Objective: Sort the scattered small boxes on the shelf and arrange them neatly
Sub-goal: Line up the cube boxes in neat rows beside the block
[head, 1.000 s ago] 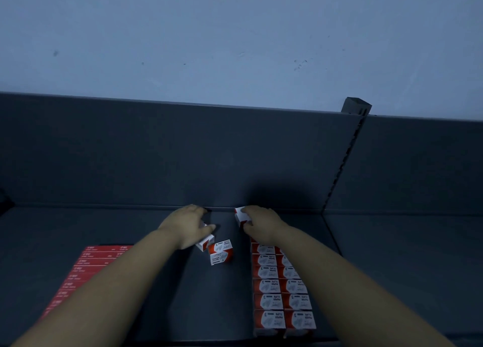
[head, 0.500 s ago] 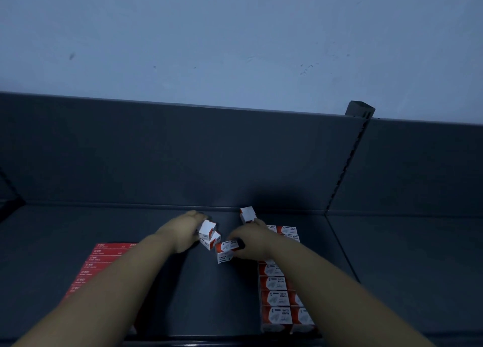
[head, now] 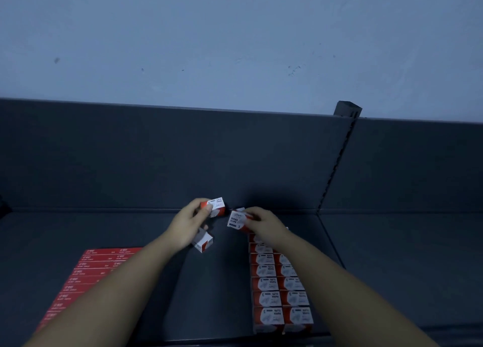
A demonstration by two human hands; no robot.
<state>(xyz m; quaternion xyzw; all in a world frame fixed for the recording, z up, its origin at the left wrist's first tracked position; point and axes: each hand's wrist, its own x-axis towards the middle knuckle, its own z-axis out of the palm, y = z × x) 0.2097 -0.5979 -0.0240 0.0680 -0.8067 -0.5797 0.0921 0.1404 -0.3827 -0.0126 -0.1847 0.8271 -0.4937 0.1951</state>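
Observation:
My left hand pinches a small red-and-white paper-clip box between thumb and fingers, lifted near the shelf's back panel. A second box sits just below that hand; whether the hand holds it I cannot tell. My right hand grips another paper-clip box, tilted, above the far end of the arranged boxes. These stand in two neat columns on the dark shelf, running from my right hand to the front edge.
A block of flat red boxes lies at the left, partly under my left forearm. The dark back panel rises behind the hands. A slotted upright post divides this bay from the one on the right.
Both hands have lifted boxes off the shelf. The left hand raised its box toward the back; the right hand picked up the loose box from the middle and tilted it.

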